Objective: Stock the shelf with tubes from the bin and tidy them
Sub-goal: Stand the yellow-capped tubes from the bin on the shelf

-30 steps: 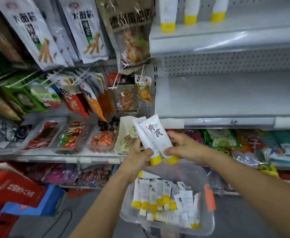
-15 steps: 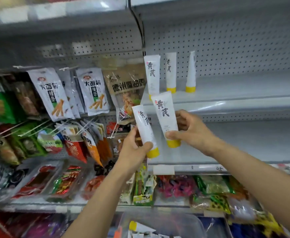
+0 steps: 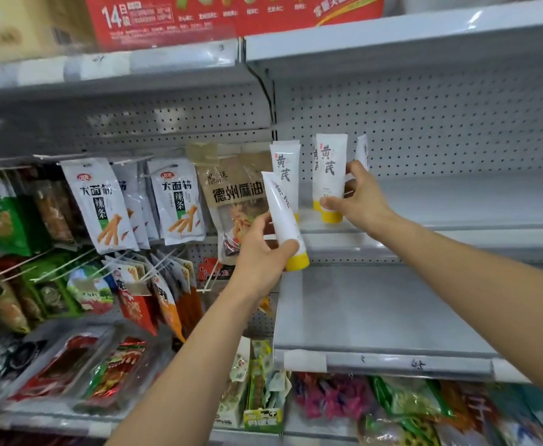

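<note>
Head view caught you mid-placing: your right hand (image 3: 358, 201) pinched a tube (image 3: 329, 175) cap-down just above the shelf (image 3: 457, 201), your left hand (image 3: 263, 249) gripped a second tube (image 3: 283, 220) nearby. Next, you needed to stand it beside the upright ones.

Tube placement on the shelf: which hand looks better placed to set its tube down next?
Probably the right hand: its tube is upright over the shelf, level with the standing tubes. The left hand holds its tube tilted, lower, in front of the shelf edge.
</note>
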The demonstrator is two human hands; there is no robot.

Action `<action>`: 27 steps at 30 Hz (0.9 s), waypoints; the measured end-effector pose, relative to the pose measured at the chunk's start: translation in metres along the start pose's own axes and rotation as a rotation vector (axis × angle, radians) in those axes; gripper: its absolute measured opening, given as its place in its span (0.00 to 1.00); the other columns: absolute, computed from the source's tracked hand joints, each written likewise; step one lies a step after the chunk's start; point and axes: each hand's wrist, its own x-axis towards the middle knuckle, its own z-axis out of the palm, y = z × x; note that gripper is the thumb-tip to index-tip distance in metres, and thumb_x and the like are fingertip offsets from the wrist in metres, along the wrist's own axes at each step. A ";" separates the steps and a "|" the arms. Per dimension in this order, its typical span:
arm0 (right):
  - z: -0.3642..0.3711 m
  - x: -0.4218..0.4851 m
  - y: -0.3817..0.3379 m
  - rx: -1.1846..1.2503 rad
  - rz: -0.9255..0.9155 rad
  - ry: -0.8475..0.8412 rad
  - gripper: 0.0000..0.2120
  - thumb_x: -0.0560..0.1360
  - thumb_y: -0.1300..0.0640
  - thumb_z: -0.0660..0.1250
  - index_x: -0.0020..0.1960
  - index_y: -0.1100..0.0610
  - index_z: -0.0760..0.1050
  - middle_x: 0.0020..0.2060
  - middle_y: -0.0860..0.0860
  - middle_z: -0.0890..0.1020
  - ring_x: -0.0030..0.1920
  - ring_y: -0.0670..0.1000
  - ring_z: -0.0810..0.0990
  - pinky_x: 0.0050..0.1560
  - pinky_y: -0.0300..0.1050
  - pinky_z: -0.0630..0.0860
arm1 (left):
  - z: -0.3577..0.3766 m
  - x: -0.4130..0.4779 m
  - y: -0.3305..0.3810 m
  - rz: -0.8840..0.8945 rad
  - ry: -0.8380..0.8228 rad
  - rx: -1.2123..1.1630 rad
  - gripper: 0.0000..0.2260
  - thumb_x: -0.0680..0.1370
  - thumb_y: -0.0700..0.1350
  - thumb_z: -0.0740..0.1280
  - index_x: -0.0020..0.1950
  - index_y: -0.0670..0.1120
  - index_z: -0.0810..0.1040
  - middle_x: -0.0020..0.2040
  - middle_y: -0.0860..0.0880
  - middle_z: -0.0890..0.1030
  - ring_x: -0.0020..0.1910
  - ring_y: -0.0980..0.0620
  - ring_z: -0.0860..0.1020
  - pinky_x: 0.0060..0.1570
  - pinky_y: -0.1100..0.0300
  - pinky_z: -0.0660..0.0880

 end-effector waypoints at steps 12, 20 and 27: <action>0.012 0.028 0.021 -0.089 0.048 -0.073 0.25 0.68 0.59 0.76 0.57 0.56 0.64 0.52 0.55 0.77 0.50 0.55 0.79 0.48 0.47 0.76 | 0.009 0.018 -0.002 -0.030 0.022 -0.010 0.27 0.74 0.40 0.70 0.70 0.54 0.66 0.63 0.48 0.75 0.56 0.48 0.78 0.52 0.45 0.80; 0.005 0.019 0.013 -0.045 0.102 -0.028 0.32 0.71 0.60 0.74 0.69 0.58 0.61 0.55 0.52 0.75 0.54 0.51 0.75 0.54 0.44 0.73 | 0.011 0.016 -0.002 -0.021 0.018 -0.026 0.27 0.74 0.38 0.69 0.71 0.53 0.67 0.63 0.47 0.76 0.55 0.47 0.79 0.44 0.53 0.82; -0.024 -0.029 -0.020 -0.071 -0.060 -0.386 0.21 0.68 0.60 0.76 0.60 0.54 0.75 0.49 0.50 0.79 0.43 0.45 0.76 0.45 0.33 0.75 | 0.019 0.011 0.009 0.016 0.038 -0.057 0.26 0.73 0.35 0.69 0.69 0.50 0.70 0.60 0.49 0.79 0.53 0.48 0.81 0.46 0.51 0.81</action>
